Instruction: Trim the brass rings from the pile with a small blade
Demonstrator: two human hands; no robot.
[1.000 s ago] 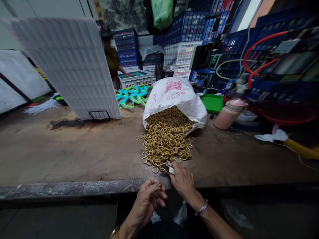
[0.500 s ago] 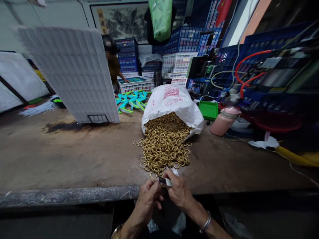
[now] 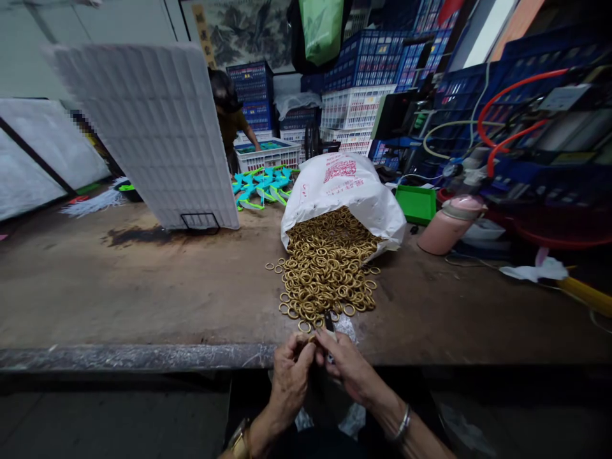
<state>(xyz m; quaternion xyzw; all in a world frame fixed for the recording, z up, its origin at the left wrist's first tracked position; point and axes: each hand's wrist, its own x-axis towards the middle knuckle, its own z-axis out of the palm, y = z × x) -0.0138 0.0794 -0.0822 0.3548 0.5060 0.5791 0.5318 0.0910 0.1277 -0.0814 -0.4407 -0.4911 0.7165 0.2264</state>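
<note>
One left hand [image 3: 291,376], one right hand [image 3: 352,370], one sack [image 3: 329,182], more rings [image 3: 325,280] than I could count.
On the one bench [image 3: 119,287] I make it one pink bottle [image 3: 440,233], one green tray [image 3: 415,205] and one tall white panel [image 3: 148,140], plus one small tool [image 3: 329,320] and one silver bangle [image 3: 404,423] nearer me; beyond are one co-worker [image 3: 232,126], one wall picture [image 3: 251,35] and one green bag [image 3: 320,29], while turquoise pieces [image 3: 268,182], blue crates [image 3: 366,60] and white crates [image 3: 354,107] overlap too much to number.
</note>
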